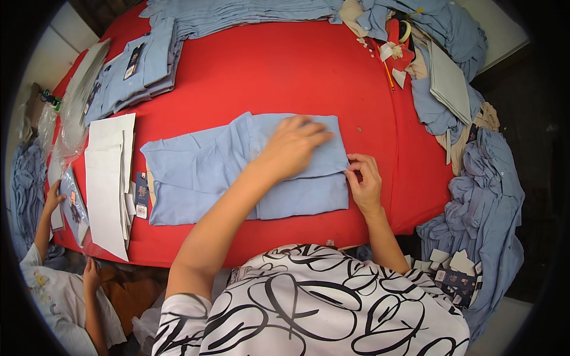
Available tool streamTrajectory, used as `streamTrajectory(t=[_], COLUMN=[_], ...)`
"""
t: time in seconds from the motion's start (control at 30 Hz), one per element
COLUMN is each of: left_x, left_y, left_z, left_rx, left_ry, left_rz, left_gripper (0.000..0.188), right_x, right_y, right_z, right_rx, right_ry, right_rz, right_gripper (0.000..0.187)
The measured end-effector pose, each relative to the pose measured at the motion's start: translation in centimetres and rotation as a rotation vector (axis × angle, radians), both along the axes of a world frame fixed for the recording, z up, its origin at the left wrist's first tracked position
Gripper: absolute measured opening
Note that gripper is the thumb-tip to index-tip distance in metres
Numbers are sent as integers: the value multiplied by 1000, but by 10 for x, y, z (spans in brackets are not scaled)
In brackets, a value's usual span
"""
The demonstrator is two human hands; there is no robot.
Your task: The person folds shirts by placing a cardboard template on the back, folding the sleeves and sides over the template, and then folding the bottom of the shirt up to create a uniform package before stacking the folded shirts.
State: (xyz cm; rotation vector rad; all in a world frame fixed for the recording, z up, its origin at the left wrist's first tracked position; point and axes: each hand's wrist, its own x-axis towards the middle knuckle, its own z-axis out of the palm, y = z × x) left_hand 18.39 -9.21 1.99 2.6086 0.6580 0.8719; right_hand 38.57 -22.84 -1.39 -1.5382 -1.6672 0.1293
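A light blue shirt point(202, 166) lies partly folded on the red cloth in front of me, its folded panel toward the right. Across the upper part of that panel reaches my left hand point(295, 145), slightly blurred, its fingers extended over the fabric and nothing gripped. At the shirt's right edge, my right hand point(364, 181) pinches the corner of the fold between thumb and fingers. A dark hang tag point(141, 196) sticks out beside the shirt's left end, where a bit of beige shows.
White boards point(108, 184) are stacked left of the shirt. Beyond them lie folded shirts point(139, 68) and clear plastic bags point(80, 107). A co-worker's hands point(54, 194) hold a bagged shirt point(74, 204). Rumpled shirts point(484, 202), grey boards point(448, 83) and a pencil point(389, 77) lie rightward.
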Motion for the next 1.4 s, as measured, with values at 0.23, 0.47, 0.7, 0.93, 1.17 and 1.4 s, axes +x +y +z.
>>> streamTrajectory(t=[0.23,0.47,0.7,0.93,1.17,1.4], left_x=[64,32,15,-95,-56,-96], left_y=[32,31,10,-84,-112,-76], left_z=[38,76,43,-15,40,52], left_rx=[106,-10,237,-162,-566,-996], left_ry=[608,451,108,132,-152,-437], left_rz=[-314,-331,49,340,333,548], left_gripper=[22,14,15,32,70,54], right_x=[-3,21,-14,-12,-38,-106], right_y=[2,-28,31,29,24,19], right_z=[4,24,9,14,82,129], right_rx=[14,-404,-772,-940,-807,-637], right_ry=[153,593,1176,1333,831,124], right_rz=[13,-13,132,34,202,754], right_gripper=[9,17,36,28,37,53])
